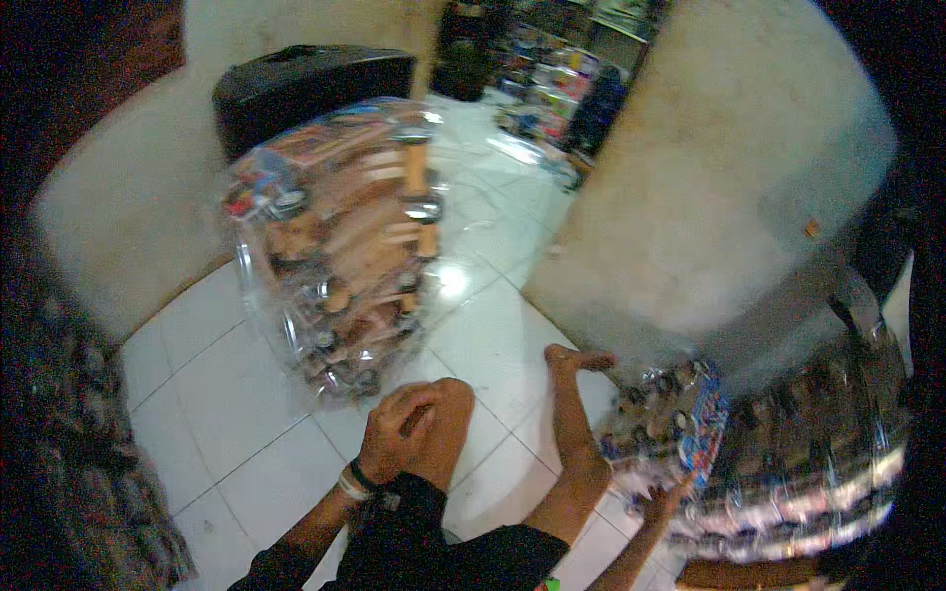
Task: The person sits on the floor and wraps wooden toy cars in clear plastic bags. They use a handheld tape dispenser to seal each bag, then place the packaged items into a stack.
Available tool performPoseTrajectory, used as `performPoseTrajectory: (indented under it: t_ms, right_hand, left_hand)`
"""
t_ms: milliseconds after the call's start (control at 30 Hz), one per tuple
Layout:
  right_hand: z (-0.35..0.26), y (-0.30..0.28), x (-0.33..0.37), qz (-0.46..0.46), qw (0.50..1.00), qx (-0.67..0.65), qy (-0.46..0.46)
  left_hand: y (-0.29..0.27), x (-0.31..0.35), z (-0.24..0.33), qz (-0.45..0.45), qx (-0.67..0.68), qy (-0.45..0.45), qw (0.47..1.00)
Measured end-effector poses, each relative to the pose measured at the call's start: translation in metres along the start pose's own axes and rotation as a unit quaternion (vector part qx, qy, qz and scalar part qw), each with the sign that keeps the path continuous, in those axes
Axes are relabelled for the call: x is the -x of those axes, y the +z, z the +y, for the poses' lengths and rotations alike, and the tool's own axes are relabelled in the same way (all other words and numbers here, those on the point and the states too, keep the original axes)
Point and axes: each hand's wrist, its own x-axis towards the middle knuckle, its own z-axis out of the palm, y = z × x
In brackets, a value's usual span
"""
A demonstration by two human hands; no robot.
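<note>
My left hand (397, 430) rests by my bent knee, its fingers curled in; whether anything lies within them cannot be made out. A dark band and a pale band circle that wrist. At the lower right, my right hand (662, 500) grips the near end of a small clear-plastic pack (658, 419) with a blue and red printed edge; its fingers are blurred. Ahead of my left hand stands a large clear-plastic bundle (360, 236) of brown and tan pieces with shiny silver parts, smeared by motion.
A black rounded case (310, 89) stands behind the large bundle, against the wall. More plastic-wrapped goods (808, 443) fill the right side, and dark wrapped ones (84, 463) the left. White floor tiles (246, 443) lie between. Mixed colourful items (552, 84) sit beyond a pale wall (700, 187).
</note>
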Motion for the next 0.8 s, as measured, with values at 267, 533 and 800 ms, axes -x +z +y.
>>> performPoseTrajectory:
  t_ms: [267,533,800]
  right_hand:
    - [-0.013,0.008,0.039,0.14,0.986,0.078,0.035]
    - [0.035,0.082,0.087,0.018,1.0,0.015,-0.005]
    - [-0.066,0.23,0.178,-0.08,0.939,0.156,-0.297]
  left_hand:
    - [-0.149,-0.1,0.024,0.44,-0.233,0.022,0.867]
    - [-0.178,-0.158,-0.031,0.382,-0.203,0.012,0.901]
    - [-0.187,-0.141,-0.024,0.441,-0.156,-0.008,0.884]
